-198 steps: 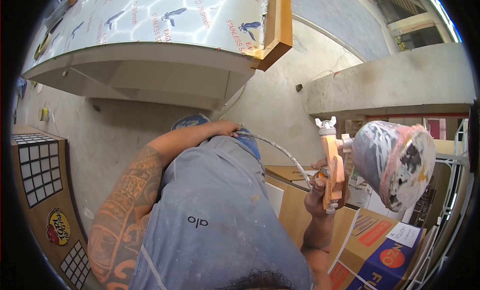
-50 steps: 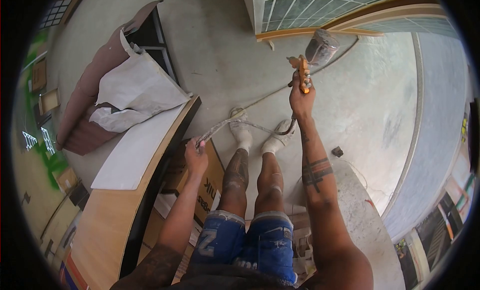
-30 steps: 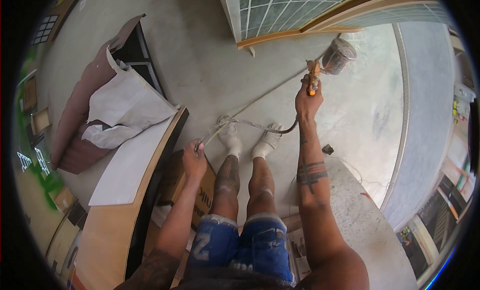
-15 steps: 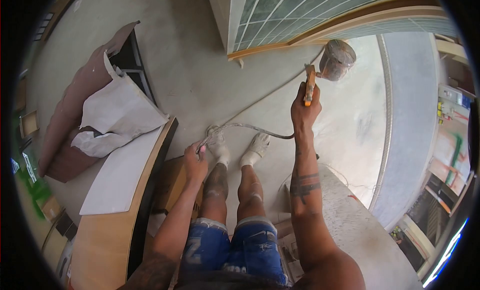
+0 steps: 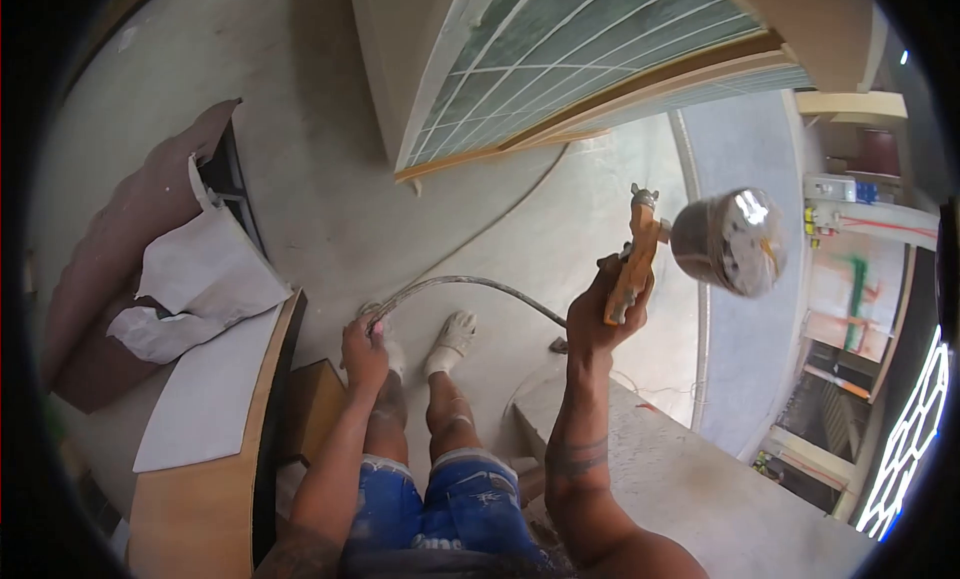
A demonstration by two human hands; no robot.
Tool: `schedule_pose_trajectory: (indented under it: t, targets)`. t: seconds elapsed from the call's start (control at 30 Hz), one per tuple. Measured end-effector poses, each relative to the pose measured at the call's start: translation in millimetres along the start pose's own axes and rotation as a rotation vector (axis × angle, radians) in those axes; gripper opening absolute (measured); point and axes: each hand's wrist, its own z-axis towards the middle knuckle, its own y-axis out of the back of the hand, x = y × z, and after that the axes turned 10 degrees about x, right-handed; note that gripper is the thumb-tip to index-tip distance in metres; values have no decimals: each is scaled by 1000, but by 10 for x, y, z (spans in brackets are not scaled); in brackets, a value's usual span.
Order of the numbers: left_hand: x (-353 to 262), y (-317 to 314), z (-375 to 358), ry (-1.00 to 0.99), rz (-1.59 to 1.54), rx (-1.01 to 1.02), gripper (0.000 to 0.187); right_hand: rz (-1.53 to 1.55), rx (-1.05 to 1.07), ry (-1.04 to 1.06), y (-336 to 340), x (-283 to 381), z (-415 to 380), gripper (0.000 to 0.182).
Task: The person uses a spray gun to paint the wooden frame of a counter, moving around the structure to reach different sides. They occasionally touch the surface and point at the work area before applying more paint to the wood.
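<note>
Gripping the orange paint-spattered spray gun (image 5: 634,264) upright, right hand (image 5: 596,324) fingers wrapped round its handle; left hand (image 5: 364,347) fist-closed on grey air hose (image 5: 455,284), keeping slack off legs.

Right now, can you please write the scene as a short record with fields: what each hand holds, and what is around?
right hand: closed around the handle of an orange spray gun
cup: paint-stained, mounted on the gun's side
left hand: grips the hose, which arcs over to the gun
stance: standing on a concrete floor, white shoes
left side: wooden bench with white sheet
ahead: gridded green panel
</note>
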Motion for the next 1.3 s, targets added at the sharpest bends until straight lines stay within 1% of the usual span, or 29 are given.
schedule_pose_trajectory:
  t: [0.03, 0.13, 0.17, 0.27, 0.37, 0.47, 0.53, 0.6, 0.67, 0.73, 0.8, 0.83, 0.87, 0.93, 1.0, 1.1, 1.2, 1.3]
  targets:
    - [-58, 3, -3, -5, -8, 7, 23, -1, -5, 34, 92, 5, 10, 32]
    - [-154, -14, -10, -42, -31, 12, 22, -53, -32, 143, 312, 176, 108, 31]
    - [-168, -16, -4, -59, -36, 11, 22, -49, -57, 143, 347, 260, 140, 25]
    - [-240, -27, -2, -62, -52, 14, 22, -43, -107, 144, 466, 488, 237, 22]
    - [-344, -19, -2, -51, -74, 11, 22, -78, -149, 47, 547, 557, 244, 33]
    - [-382, 0, 5, -76, -55, 17, 22, -83, -194, 59, 576, 643, 334, 44]
    - [-394, 6, 9, -96, -74, 21, 22, -72, -189, 44, 614, 780, 378, 44]
    - [-390, 2, 10, -106, -80, 16, 22, -102, -149, 86, 664, 744, 406, 38]
    - [-384, -4, -5, -105, -71, 5, 23, -40, -152, 32, 616, 725, 431, 35]
    - [-364, 15, -17, -68, -56, -3, 24, -47, -142, 124, 517, 530, 402, 25]
    - [-297, 37, -22, -47, -39, -4, 24, -13, -96, 153, 424, 448, 339, 21]
    - [-243, 46, -26, -44, -30, 0, 23, 6, -30, 34, 396, 446, 248, 14]
    - [-191, 51, -28, -40, -23, 4, 23, -3, -14, 78, 326, 368, 210, 29]
    - [-56, 59, -37, -28, 29, 5, 24, -41, 40, 48, 200, 223, 110, 30]
    - [74, 66, -69, -9, 49, 10, 24, -35, 94, -57, 76, 147, 5, 28]
    - [234, 91, -76, 30, 50, 20, 25, -72, 150, -137, -166, -45, -153, 26]
    - [315, 98, -83, 70, 81, 18, 26, -67, 256, -258, -384, -164, -277, 26]
    - [382, 131, -87, 78, 107, 4, 25, -31, 315, -302, -634, -345, -413, 26]
